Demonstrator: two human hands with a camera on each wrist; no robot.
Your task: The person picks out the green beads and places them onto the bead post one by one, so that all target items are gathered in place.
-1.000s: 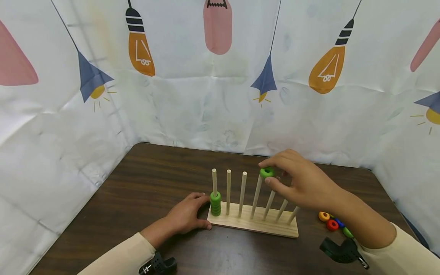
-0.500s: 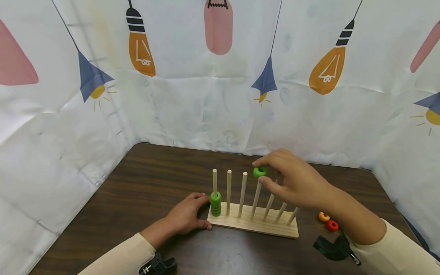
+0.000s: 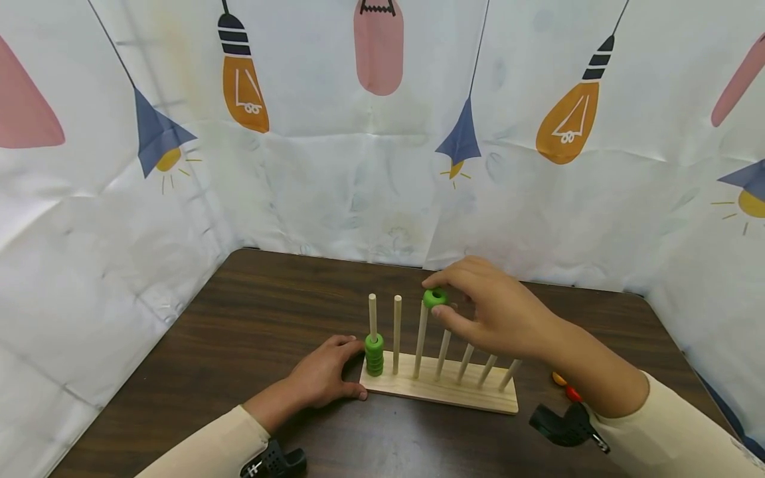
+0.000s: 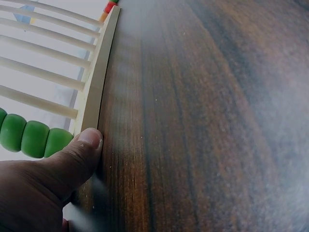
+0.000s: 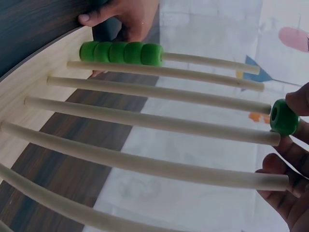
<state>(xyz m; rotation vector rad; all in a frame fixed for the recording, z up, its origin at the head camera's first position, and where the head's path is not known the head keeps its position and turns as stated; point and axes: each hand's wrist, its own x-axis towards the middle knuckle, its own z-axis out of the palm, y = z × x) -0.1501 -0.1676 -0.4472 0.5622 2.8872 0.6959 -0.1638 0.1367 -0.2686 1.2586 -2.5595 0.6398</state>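
Observation:
A pale wooden peg stand (image 3: 442, 393) with a row of several upright pegs sits on the table. Green beads (image 3: 374, 356) are stacked low on its leftmost peg. My left hand (image 3: 325, 372) holds the stand's left end, thumb (image 4: 86, 145) along the front edge and fingers around the back. Above the pegs, my right hand (image 3: 499, 312) pinches one green bead (image 5: 288, 118) between thumb and fingertips. In the head view this bead overlaps the top of the third peg from the left; in the right wrist view it is close by the peg tips, its hole facing them.
An orange bead (image 3: 558, 378) and a red bead (image 3: 573, 394) lie on the dark wood table (image 3: 275, 299) to the right, partly hidden by my right forearm. A white cloth (image 3: 335, 192) printed with lamps hangs behind and beside the table.
My right hand has carried the green bead leftward over the peg tops, from about the fourth peg to the third. The left hand and the stand have stayed put.

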